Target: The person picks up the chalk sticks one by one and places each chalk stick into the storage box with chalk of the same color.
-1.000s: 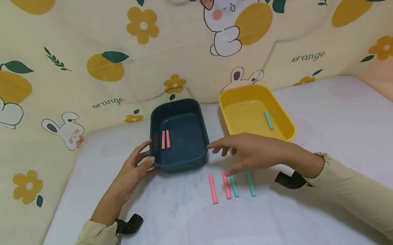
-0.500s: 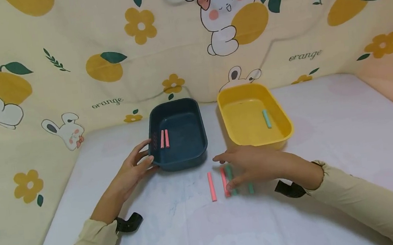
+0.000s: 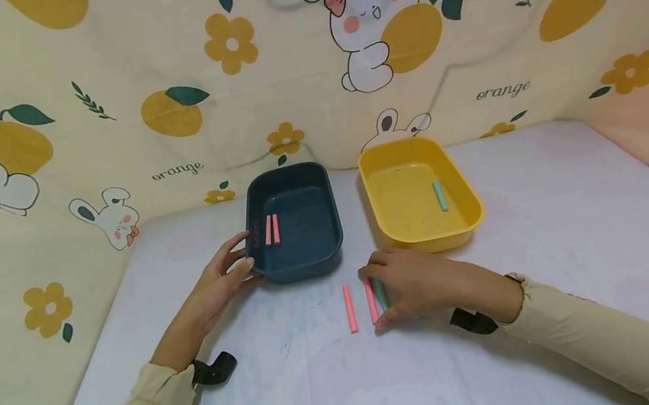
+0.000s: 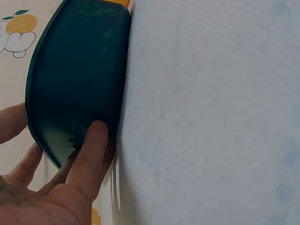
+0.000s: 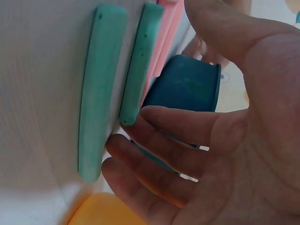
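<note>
My left hand (image 3: pixel 215 290) rests with spread, fairly straight fingers against the near left corner of the dark blue tray (image 3: pixel 302 273). In the left wrist view its fingertips touch the outer wall. My right hand (image 3: pixel 424 278) is low over the table. Its thumb and forefinger are at the two ends of a pink chalk stick (image 3: pixel 371 303), pinching it lengthwise. A green chalk stick (image 3: pixel 381 295) lies close beside it, partly under the hand. Another green chalk stick (image 5: pixel 101 93), hidden in the head view, lies under the palm. A second pink chalk stick (image 3: pixel 350 308) lies to the left.
Two pink chalk sticks (image 3: pixel 276 229) lie side by side inside the blue tray. A yellow tray (image 3: pixel 424 243) stands to its right with one green chalk stick (image 3: pixel 440 195) in it. Behind both trays hangs a patterned cloth (image 3: pixel 283 94).
My right hand has come down and toward me from near the blue tray's right corner to the chalk sticks, its fingers curling in. The left hand has stayed at the blue tray.
</note>
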`<state>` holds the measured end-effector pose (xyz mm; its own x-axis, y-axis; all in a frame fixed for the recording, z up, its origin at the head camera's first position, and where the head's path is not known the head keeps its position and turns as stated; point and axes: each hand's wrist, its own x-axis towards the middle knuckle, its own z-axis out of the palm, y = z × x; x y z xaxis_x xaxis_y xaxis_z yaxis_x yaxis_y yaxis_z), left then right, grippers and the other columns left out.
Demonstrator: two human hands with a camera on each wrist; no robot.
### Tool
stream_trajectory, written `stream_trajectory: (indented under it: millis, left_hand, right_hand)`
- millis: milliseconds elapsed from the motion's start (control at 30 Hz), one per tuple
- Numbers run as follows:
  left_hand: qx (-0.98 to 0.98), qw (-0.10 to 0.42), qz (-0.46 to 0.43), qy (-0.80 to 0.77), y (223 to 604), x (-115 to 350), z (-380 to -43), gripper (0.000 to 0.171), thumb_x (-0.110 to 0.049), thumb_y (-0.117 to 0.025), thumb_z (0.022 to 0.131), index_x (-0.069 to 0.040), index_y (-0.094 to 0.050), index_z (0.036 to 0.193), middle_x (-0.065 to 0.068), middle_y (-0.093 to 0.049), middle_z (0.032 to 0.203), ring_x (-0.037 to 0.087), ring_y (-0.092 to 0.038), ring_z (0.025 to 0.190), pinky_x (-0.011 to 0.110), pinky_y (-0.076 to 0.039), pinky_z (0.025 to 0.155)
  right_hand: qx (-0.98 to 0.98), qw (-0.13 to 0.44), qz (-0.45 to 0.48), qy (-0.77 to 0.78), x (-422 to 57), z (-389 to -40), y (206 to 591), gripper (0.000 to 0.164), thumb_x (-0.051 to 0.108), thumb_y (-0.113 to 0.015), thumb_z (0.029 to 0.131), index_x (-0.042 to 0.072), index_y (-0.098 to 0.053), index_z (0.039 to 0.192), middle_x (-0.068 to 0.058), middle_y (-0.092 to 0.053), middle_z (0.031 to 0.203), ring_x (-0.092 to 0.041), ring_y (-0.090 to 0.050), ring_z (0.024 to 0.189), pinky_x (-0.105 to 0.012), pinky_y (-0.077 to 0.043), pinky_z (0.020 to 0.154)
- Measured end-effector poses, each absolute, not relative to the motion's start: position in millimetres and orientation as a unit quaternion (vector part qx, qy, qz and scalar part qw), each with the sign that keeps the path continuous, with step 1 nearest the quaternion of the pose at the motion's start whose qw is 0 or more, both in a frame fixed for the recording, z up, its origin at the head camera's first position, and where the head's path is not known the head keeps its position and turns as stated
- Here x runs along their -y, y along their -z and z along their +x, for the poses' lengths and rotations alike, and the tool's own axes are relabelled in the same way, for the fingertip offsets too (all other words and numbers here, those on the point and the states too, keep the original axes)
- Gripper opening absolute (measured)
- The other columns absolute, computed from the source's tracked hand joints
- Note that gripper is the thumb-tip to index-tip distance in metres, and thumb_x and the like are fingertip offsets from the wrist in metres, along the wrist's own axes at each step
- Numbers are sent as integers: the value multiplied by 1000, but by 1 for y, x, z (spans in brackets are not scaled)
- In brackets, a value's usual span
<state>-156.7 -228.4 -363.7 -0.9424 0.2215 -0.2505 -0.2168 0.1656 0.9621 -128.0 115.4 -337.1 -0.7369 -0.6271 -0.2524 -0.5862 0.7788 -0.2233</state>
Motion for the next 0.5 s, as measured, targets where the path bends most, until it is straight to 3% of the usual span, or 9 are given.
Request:
stream_trajectory:
  millis: [167,500]
  left_hand:
    - [-745,169,6,-645,363,228,-156,64,-17,-53,104,-26,-21,158,16,-22,162,38,-35,144,50,-39,114]
    - [-746,169,6,-644,362,227,-153,64,-17,-52,104,-25,-20,159,18,-21,162,39,-34,144,52,-37,116]
  right_hand:
    - [-932,147,-330,44,-113,-125,340,85,66,-78,72,14,-57,137,-4,-55,135,-24,-49,123,-39,-51,105]
    - [-936,121,-328,30,-111,-125,344,79,64,-78,73,14,-62,132,-3,-57,130,-21,-51,116,-38,-52,100]
